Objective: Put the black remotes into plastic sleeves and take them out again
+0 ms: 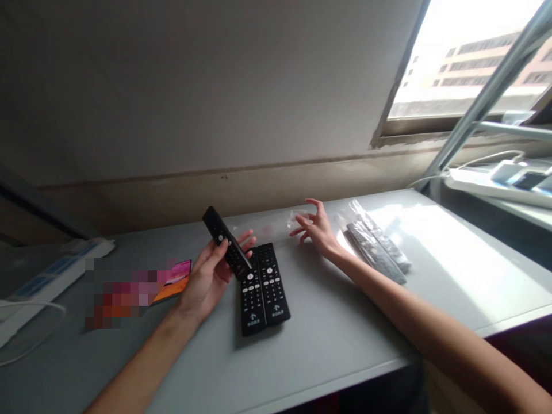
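remote (233,252) in the left hand (207,283) (held at a slant)

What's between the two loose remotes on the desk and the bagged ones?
In the head view: bare desk beside the loose remotes, then the right forearm, before the bagged remotes.

Dorm-like room, grey desk (336,333), metal frame (486,93), window (448,75)

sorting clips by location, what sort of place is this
Indoors, perhaps a dorm room or small office: a grey desk by a wall, a metal frame, and a window with a building outside.
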A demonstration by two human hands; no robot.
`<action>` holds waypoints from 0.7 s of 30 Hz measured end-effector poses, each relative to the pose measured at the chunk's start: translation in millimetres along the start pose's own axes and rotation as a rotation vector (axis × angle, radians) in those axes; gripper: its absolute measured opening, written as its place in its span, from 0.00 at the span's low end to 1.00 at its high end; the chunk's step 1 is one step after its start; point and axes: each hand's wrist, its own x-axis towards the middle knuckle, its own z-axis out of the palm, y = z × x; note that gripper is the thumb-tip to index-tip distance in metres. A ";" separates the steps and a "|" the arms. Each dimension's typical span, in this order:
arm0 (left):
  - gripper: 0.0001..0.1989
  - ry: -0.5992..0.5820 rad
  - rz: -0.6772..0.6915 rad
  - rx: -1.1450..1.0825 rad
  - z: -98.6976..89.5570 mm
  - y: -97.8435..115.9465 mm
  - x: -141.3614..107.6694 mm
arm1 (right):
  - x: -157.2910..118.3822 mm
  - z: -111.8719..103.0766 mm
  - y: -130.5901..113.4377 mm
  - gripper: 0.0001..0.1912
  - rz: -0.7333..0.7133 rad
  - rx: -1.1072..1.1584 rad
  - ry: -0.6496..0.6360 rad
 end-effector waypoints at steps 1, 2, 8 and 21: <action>0.12 0.029 -0.010 -0.007 0.7 0.4 1.1 | 0.0 -0.8 0.8 0.39 -0.040 -0.103 0.019; 0.12 0.062 -0.021 -0.012 0.9 1.1 2.2 | -0.4 -1.5 1.0 0.36 -0.097 -0.222 0.050; 0.14 0.213 -0.084 -0.064 -4.1 5.6 8.8 | -14.8 1.2 -6.8 0.22 -0.460 -0.853 0.101; 0.17 0.306 -0.161 -0.080 -9.0 9.3 15.3 | -22.2 -7.1 5.9 0.23 -0.414 -1.087 -0.309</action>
